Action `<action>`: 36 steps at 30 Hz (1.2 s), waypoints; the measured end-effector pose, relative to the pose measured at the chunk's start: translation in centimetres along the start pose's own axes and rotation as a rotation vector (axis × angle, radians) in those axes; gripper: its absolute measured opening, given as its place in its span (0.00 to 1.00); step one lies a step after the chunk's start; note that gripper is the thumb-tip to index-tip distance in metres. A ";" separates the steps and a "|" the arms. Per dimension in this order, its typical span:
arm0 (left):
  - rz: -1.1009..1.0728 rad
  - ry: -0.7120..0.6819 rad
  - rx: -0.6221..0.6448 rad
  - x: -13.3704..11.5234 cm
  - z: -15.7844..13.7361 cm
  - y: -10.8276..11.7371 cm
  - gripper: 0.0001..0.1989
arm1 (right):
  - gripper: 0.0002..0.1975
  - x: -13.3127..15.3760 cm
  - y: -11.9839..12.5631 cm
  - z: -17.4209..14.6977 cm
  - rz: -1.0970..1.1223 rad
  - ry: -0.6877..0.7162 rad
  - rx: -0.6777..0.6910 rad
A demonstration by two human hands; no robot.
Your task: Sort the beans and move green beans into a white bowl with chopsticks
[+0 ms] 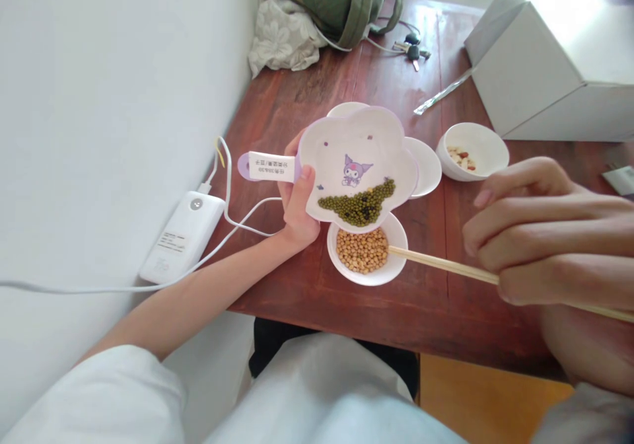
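Observation:
My left hand (300, 196) grips a flower-shaped white dish (317, 137) with a lilac rim and a labelled handle, thumb on its edge. The dish is tilted towards me, and green mung beans (359, 206) with a few darker ones lie along its lower side. Just beneath it stands a white bowl (369, 277) of yellow soybeans (362, 251). Chopsticks (446, 263) are held in my right hand (549, 232), their tips at the soybean bowl's right side. Two white bowls are partly hidden behind the dish, one of them at its right (428, 166).
Farther right, a white bowl (495, 153) holds some nuts. A large white box (535, 67) stands at the back right. Keys (413, 51), a green bag (331, 1) and a patterned cloth (282, 34) lie at the back. A power bank (183, 236) with white cables sits left.

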State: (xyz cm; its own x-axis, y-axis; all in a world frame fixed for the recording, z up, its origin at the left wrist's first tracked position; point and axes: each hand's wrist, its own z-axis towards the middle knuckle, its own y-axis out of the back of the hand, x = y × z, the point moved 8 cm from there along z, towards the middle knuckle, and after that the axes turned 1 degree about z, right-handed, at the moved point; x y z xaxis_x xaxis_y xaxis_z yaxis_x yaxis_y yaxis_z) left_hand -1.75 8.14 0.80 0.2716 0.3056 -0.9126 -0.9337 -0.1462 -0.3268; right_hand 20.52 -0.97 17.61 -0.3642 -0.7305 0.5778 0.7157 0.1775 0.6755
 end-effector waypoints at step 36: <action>-0.329 0.010 0.054 -1.7 0.1 -1.3 0.15 | 0.11 -3.8 -13.3 -0.9 -0.405 -0.173 0.686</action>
State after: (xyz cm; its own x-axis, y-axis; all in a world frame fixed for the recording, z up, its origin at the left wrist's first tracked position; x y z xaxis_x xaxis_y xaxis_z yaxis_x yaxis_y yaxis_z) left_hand -1.02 7.94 2.76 0.5630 0.3185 -0.7626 -0.8062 0.0087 -0.5915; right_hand 12.96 -1.12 5.99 -0.6432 -0.7227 0.2531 0.0046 0.3269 0.9450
